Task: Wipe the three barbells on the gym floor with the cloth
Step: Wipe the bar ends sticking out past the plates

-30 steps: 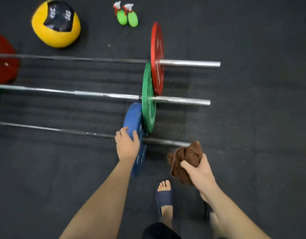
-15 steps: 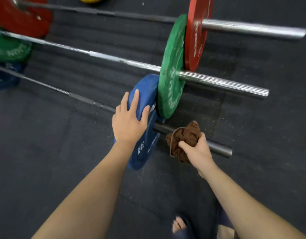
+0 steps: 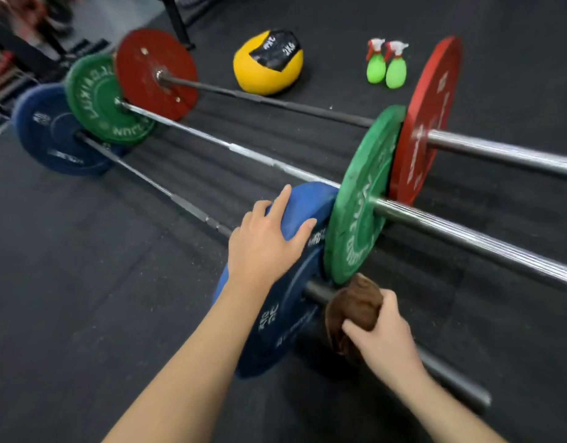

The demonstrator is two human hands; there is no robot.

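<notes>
- Brown cloth (image 3: pixel 355 310) sits bunched over the dark end of the nearest barbell (image 3: pixel 445 375), just right of its blue plate (image 3: pixel 275 330).
- The right hand (image 3: pixel 384 340) grips the cloth from above, with its fingers curled round it and the bar underneath.
- The left hand (image 3: pixel 266 241) rests on the blue plate's top rim, fingers spread and fairly straight, pressing rather than gripping.
- This bar's long axis runs from far left to near right. Its bare end reaches on past the right hand, so the stroke probably goes near and right, away from the plate.
- The middle barbell (image 3: pixel 467 238) lies just beyond, its green plate (image 3: pixel 359 203) close against the blue one.
- The far barbell (image 3: pixel 499 151), with a red plate (image 3: pixel 426 123), lies beyond that; the cloth touches neither.
- Farther off, a yellow ball (image 3: pixel 268 63) and two spray bottles (image 3: pixel 386 67) sit on the black floor (image 3: pixel 84 282).
</notes>
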